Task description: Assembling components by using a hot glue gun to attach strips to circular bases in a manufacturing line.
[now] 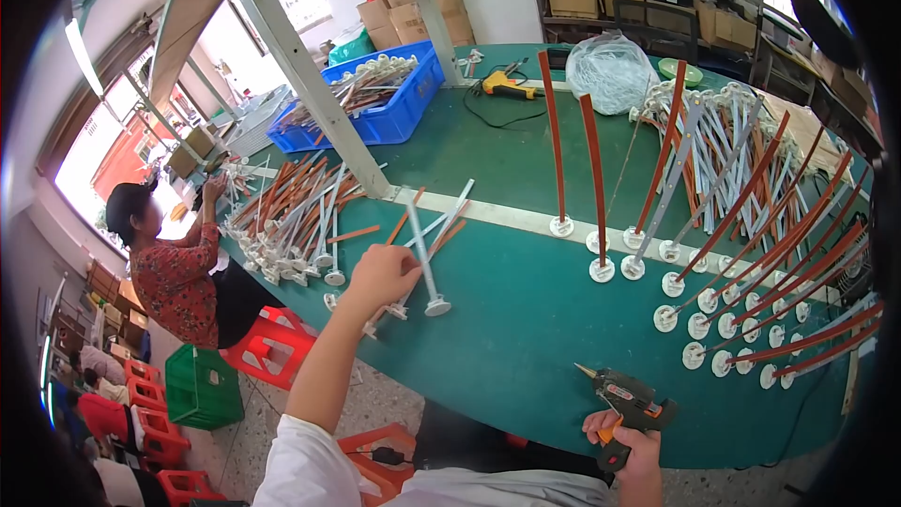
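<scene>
My left hand (383, 276) reaches over the table with its fingers pinched at a pale strip with a round white base (437, 305). The strip leans nearly upright, base downward. Near the front edge, my right hand (627, 441) grips a black glue gun (631, 398) with an orange trigger, its nozzle pointing up and left. Loose strips with white bases (389, 308) lie by my left hand. On the right, several brown strips stand upright in rows on round white bases (672, 284).
A large pile of brown and pale strips (291, 207) lies left. Behind are a blue crate (404, 122), a yellow glue gun (507, 84), a plastic bag (610, 70) and another strip pile (723, 150). A metal post (310, 84) rises mid-table. A co-worker (178, 263) sits left.
</scene>
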The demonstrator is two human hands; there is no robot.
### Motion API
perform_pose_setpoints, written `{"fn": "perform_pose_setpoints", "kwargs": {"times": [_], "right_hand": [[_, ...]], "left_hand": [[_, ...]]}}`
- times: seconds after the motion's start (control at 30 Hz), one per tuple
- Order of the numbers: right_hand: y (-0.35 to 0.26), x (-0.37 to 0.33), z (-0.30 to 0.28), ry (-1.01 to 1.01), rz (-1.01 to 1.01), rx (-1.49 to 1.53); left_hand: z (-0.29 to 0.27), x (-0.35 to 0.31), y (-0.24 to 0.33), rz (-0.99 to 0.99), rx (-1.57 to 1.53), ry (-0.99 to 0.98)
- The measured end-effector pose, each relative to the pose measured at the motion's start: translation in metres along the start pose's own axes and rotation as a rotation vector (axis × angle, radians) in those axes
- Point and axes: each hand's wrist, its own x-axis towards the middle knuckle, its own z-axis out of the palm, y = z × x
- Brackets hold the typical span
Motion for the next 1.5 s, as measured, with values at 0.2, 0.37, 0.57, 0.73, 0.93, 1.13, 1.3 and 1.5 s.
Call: {"fn": "perform_pose_setpoints", "kwargs": {"times": [0.2, 0.37, 0.57, 0.73, 0.93, 1.13, 1.3, 1.5], "right_hand": [[0.000, -0.002, -0.005, 0.031, -0.001, -0.009], [0.000, -0.002, -0.002, 0.005, 0.013, -0.006], [-0.005, 0.001, 0.013, 0.054, 0.011, -0.119], [-0.001, 0.007, 0.046, -0.025, -0.026, -0.893], [0.014, 0.027, 0.078, -0.277, -0.349, -1.140], [0.016, 0.030, 0.081, -0.293, -0.384, -1.223], [0.017, 0.033, 0.082, -0.267, -0.388, -1.261], [0.025, 0.045, 0.088, -0.285, -0.397, -1.303]], "left_hand": [[-0.002, 0.001, 0.050, -0.099, 0.171, -0.076], [0.010, 0.000, 0.038, -0.019, 0.207, -0.115], [-0.017, -0.042, 0.064, -0.064, -0.431, 0.094], [-0.011, -0.092, 0.098, 0.051, -0.600, 0.029], [0.004, -0.110, 0.106, 0.191, -0.671, 0.111], [0.005, -0.114, 0.108, 0.202, -0.707, 0.194], [0.008, -0.110, 0.110, 0.183, -0.761, 0.227], [0.017, -0.103, 0.103, 0.194, -0.609, 0.191]]}}
